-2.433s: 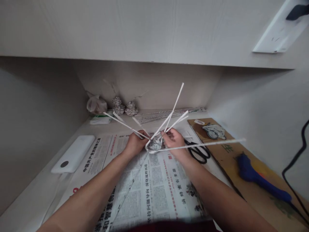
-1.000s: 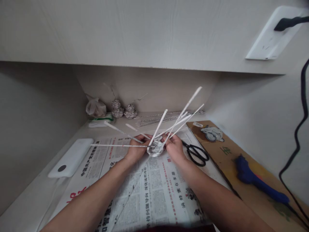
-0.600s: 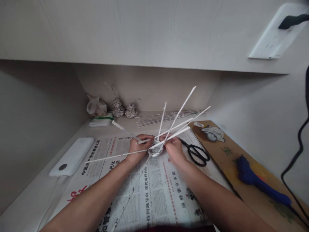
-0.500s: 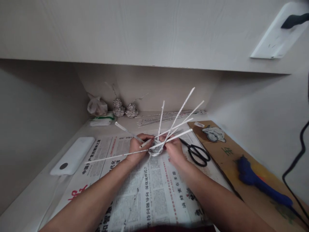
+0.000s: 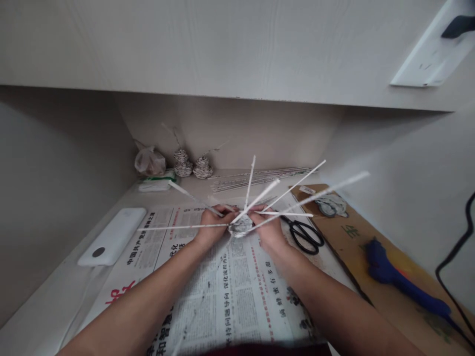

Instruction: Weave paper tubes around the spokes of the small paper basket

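Between my two hands is a small round woven paper basket (image 5: 242,227), with several white rolled-paper sticks (image 5: 304,200) fanning out from its rim. My left hand (image 5: 213,225) is closed on the basket's left side, thumb at the rim, and one stick runs out leftward across it. My right hand (image 5: 267,225) grips the far right side, where several sticks cross its fingers; some fingertips are hidden behind them. The basket is held just above newspaper (image 5: 222,296); whether it touches the paper I cannot tell. Black-handled scissors (image 5: 306,236) lie beside my right hand.
On the right, a cardboard sheet (image 5: 356,247) bears a blue glue gun (image 5: 404,291) and crumpled grey material (image 5: 331,204). A white power bank (image 5: 113,237) lies left. Behind stand two woven gourd shapes (image 5: 182,163), a plastic bag (image 5: 149,160) and loose paper sticks (image 5: 256,179). A shelf panel (image 5: 237,49) overhangs.
The sticks around the basket have shifted: one long stick now swings out to the right over the scissors, and another has dropped lower toward the right. Both hands stay nearly in place.
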A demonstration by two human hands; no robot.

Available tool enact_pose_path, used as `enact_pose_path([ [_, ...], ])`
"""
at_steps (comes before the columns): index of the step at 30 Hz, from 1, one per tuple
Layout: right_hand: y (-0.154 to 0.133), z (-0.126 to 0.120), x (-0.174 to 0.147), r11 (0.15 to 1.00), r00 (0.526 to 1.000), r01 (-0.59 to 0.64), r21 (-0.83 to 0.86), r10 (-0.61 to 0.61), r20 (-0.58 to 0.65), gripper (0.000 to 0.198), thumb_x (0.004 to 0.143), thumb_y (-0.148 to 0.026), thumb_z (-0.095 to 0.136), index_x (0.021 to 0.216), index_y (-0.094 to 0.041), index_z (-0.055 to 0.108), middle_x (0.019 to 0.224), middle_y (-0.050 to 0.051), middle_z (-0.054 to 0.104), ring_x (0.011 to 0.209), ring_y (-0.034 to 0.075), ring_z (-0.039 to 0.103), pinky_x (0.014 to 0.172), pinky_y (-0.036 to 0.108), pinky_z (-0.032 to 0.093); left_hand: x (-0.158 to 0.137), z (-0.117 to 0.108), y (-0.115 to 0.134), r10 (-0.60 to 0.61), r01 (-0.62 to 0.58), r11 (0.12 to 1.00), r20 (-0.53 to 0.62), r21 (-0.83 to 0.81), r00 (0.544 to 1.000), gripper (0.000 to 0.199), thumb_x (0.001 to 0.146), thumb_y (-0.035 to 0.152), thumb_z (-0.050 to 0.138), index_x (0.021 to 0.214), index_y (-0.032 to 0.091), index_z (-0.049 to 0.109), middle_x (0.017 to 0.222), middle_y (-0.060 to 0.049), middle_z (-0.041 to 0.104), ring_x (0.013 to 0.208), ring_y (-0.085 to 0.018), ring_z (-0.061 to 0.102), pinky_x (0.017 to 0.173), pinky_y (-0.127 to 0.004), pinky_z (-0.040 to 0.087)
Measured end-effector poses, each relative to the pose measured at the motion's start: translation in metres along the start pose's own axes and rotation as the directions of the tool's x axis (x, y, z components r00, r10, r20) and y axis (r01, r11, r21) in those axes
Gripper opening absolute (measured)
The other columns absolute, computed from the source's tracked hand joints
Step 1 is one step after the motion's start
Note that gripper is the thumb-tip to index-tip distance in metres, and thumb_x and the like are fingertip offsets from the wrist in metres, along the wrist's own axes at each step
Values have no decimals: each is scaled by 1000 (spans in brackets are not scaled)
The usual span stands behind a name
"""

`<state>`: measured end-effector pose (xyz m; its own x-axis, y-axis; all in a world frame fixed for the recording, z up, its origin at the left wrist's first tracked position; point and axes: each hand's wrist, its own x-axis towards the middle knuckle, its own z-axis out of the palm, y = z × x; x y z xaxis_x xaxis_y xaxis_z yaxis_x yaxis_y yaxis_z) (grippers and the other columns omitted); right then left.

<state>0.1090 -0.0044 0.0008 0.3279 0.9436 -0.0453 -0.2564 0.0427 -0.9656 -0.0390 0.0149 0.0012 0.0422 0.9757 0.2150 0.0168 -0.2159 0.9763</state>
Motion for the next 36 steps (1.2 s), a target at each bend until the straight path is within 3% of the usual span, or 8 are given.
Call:
enact_pose_path([
  [6, -1, 1, -1, 998, 997, 55, -29, -54, 49, 18, 59, -26, 73, 74, -21, 64, 62, -3, 66, 55, 15, 58, 54, 27, 46, 0, 7, -4, -253, 251, 913, 37, -322, 967, 35, 58, 43, 89, 64, 14, 69, 56, -1, 66, 47, -11, 53, 49, -23, 41],
  [9, -2, 0, -3, 997, 993, 69, -35, -65, 94, 16, 61, -25, 73, 74, -21, 64, 63, -2, 66, 57, 15, 59, 57, 28, 47, -1, 9, -4, -337, 342, 857, 83, -386, 938, 39, 51, 41, 93, 68, 13, 71, 58, -2, 68, 49, -12, 56, 49, -23, 43],
  [13, -4, 1, -5, 996, 989, 67, -50, -60, 136, 16, 62, -26, 74, 72, -22, 63, 64, -2, 66, 59, 16, 59, 59, 28, 48, -2, 9, 1, -326, 345, 861, 114, -374, 938, 41, 48, 35, 95, 77, 12, 78, 70, -7, 75, 57, -15, 64, 57, -26, 49],
  [23, -21, 2, -6, 996, 995, -54, 76, 47, 83, 44, 58, -41, 88, 85, -20, 61, 71, -1, 69, 65, 18, 66, 61, 31, 53, 2, 9, -1, -339, 285, 863, -59, -417, 939, 47, 45, 32, 95, 84, 13, 77, 71, -8, 76, 56, -17, 66, 57, -30, 52],
  [27, -30, -1, -6, 987, 993, 118, 105, -120, 12, 41, 64, -41, 87, 88, -20, 61, 81, 0, 69, 73, 16, 66, 64, 27, 53, 4, 7, 1, -377, 298, 840, -93, -453, 922, 52, 42, 31, 96, 85, 11, 76, 67, -7, 74, 54, -16, 64, 56, -29, 51],
  [30, -32, -3, -10, 965, 962, 262, 18, -263, 79, 41, 76, -41, 79, 107, -21, 61, 85, 1, 71, 79, 17, 67, 72, 30, 55, 5, 7, -2, -365, 283, 858, -122, -429, 923, 52, 43, 33, 95, 86, 12, 76, 67, -6, 74, 54, -15, 63, 56, -29, 50],
  [33, -30, -5, -15, 908, 904, 404, -112, -378, 198, 65, 83, -36, 72, 141, -23, 46, 110, 9, 73, 95, 21, 68, 82, 34, 55, 6, 7, -7, -349, 262, 878, -162, -401, 923, 51, 45, 33, 94, 89, 13, 76, 67, -5, 74, 55, -16, 64, 57, -29, 52],
  [36, -25, -7, -18, 797, 849, 521, -305, -447, 283, 86, 85, -29, 67, 159, -28, 23, 135, 12, 64, 102, 23, 66, 77, 33, 54, 7, 6, -12, -325, 240, 891, -172, -386, 930, 47, 48, 34, 93, 87, 15, 75, 67, -4, 73, 56, -16, 64, 57, -29, 52],
])
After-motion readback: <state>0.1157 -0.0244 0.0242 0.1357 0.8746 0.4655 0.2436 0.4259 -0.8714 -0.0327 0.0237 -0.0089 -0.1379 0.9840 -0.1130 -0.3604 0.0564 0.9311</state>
